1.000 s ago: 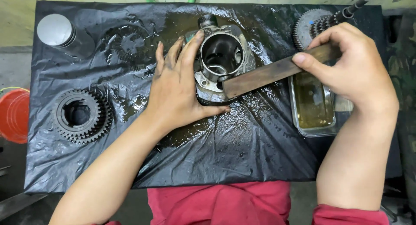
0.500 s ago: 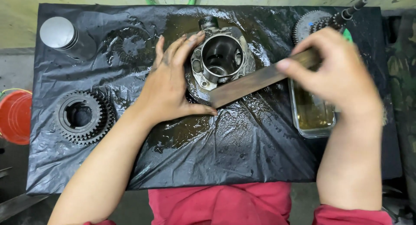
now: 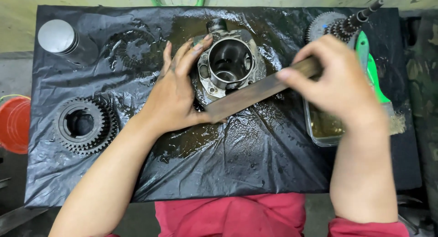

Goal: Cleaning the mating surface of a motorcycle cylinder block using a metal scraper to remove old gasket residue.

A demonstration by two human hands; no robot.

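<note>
Black surface: oil-wet black plastic sheet [image 3: 237,173] spread over the table.
Cylinder: grey metal engine cylinder with an open round bore [image 3: 226,66], standing on the sheet at upper centre.
Left hand: left hand [image 3: 175,93] lies flat against the cylinder's left side, fingers stretched out, gripping nothing.
Right hand: right hand [image 3: 340,84] clenched around the upper end of a long flat brownish metal bar [image 3: 255,93].
Bar: slants across the cylinder's lower rim, its lower end beside the left thumb.
Nearby: dark toothed gear ring [image 3: 84,125] at left; clear plastic tray of brown liquid [image 3: 324,127] under the right wrist; grey round-topped piston [image 3: 61,38] at the far left corner.
</note>
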